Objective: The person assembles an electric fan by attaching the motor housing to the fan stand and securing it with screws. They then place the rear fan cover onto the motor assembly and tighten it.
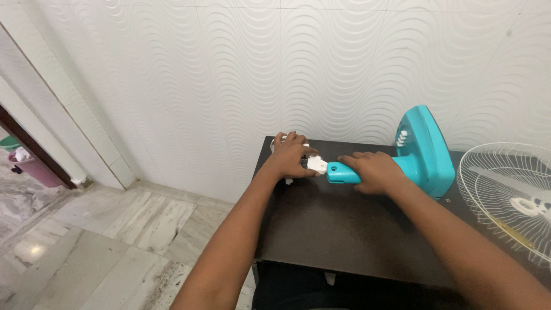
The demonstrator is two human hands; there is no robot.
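**Two hands on a teal fan stand lying on a dark table**

A teal fan stand (pixel 422 152) lies on its side on the dark table (pixel 344 229), its broad base standing on edge toward the wall and its neck pointing left across the tabletop. The right hand (pixel 373 171) lies over the neck, just left of the base, with its fingers curled down around the teal tube and clamped on it. Past the tip of the neck sits a small white part (pixel 317 165), touching the teal end. The left hand (pixel 290 155) covers a pale piece at the far left of the stand, near the table's back corner; its fingers are spread and bent over that piece, pressing on it, though what lies under the palm is mostly hidden. To the right of the base, a white wire fan guard (pixel 505 195) rests flat on the table. Left of the table, the floor (pixel 86 229) is pale marble.
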